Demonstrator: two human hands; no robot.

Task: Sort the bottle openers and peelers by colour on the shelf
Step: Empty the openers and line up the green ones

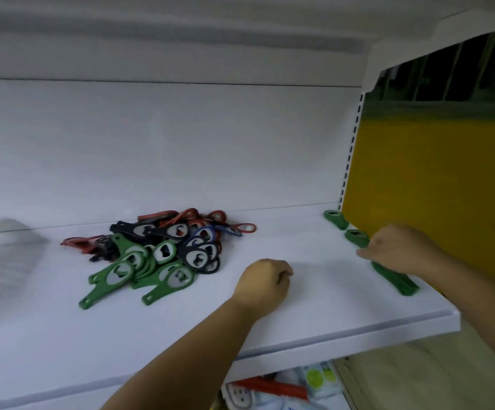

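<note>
White shelf (299,294) is carrying the stock. Mixed pile (163,250) of bottle openers is lying left of centre, toward the far wall. Green openers (121,276) are fanning out on its near side, handles pointing near-left. Black openers (201,255) are sitting at its middle and right. Red openers (210,217) are crowding its far edge. One blue opener (203,233) is showing among them.

Sorted green items are lining up along the right end of the shelf:
- far green opener (335,218) is lying closest to the back wall;
- second green opener (357,237) is lying just on the near side of it;
- green stack (397,281) is lying closest to the front edge.

Left hand (262,284) is resting on the shelf between the pile and the green row, fingers curled into a fist, holding nothing visible. Right hand (394,250) is hanging over the far end of the green stack, blurred; whether it is gripping cannot be told.

Yellow panel (418,173) is standing to the right of the shelf.
</note>
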